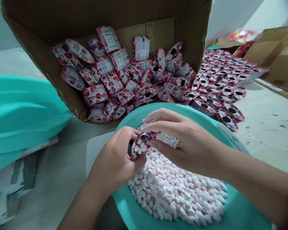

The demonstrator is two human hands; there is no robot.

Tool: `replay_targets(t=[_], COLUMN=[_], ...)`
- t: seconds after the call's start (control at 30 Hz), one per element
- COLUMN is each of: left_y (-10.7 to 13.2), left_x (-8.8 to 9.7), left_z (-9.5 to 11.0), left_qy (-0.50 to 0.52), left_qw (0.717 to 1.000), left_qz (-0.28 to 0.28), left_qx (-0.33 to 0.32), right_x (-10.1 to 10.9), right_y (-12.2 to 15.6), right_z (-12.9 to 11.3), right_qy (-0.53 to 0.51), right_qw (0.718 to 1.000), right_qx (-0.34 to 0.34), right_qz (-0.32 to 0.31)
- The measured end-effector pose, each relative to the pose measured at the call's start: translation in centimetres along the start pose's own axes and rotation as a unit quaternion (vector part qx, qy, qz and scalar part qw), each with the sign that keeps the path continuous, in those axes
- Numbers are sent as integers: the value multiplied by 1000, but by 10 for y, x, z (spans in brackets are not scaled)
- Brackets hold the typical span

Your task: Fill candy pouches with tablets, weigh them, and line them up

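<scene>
My left hand is wrapped round a small candy box with a shiny inside, holding it tilted over a turquoise basin. Its open end faces me, and several pale round candies show inside. My right hand reaches in from the right, with thumb and fingertips closed on the box's right edge; the longer fingers stretch over its top. Beneath both hands, the basin holds a heap of pale pink-white candies. Most of the box's printed outside is hidden by my fingers.
Behind the basin, a large cardboard carton lies with its opening towards me, holding many strawberry-printed packs. Rows of open-ended packs stand at right, near another carton. A second turquoise tub sits at left.
</scene>
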State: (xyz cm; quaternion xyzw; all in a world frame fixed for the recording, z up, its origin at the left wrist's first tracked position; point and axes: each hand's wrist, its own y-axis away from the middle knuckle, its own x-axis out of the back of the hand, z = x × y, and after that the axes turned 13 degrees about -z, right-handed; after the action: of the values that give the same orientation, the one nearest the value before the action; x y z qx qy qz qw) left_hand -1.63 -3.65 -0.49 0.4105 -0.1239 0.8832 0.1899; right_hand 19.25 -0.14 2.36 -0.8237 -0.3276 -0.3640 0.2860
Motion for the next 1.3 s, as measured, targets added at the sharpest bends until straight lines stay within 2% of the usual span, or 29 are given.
replay_targets(t=[0.17,0.4,0.47,0.57,0.7,0.8,0.97,1.07,1.2,1.3], left_y=[-1,-2,-2,-2,-2,-2,-2,-3,-3,-4], left_x=[2,1,0,-1,-2,-3,-1,0,-2,-3], left_z=[0,0,0,-1,-1,-1,-2,-1,0,0], left_qy=[-15,-12,-5,0,-7,2,-5,-14,-11,-14], left_qw=[1000,999,999,999,998,999,999,999,999,999], left_qz=[-8,31,33,42,55,51,43,40,47,52], left_qx=[-24,-1,-2,-14,-11,-3,-12,-16,-9,-9], right_x=[-2,-14,-15,-8,6,7,-4,-3,6,9], right_y=[2,-1,-1,1,2,0,-2,0,4,5], right_z=[-3,-7,-10,-14,-15,-10,-2,-4,-8,-8], right_qy=[29,65,32,-71,-153,-139,-49,-30,-89,-86], right_qw=[998,996,997,996,988,989,998,998,995,996], right_qx=[18,19,17,26,-3,-12,12,37,28,11], right_qz=[-60,-58,-63,-45,34,47,-31,-51,-29,-7])
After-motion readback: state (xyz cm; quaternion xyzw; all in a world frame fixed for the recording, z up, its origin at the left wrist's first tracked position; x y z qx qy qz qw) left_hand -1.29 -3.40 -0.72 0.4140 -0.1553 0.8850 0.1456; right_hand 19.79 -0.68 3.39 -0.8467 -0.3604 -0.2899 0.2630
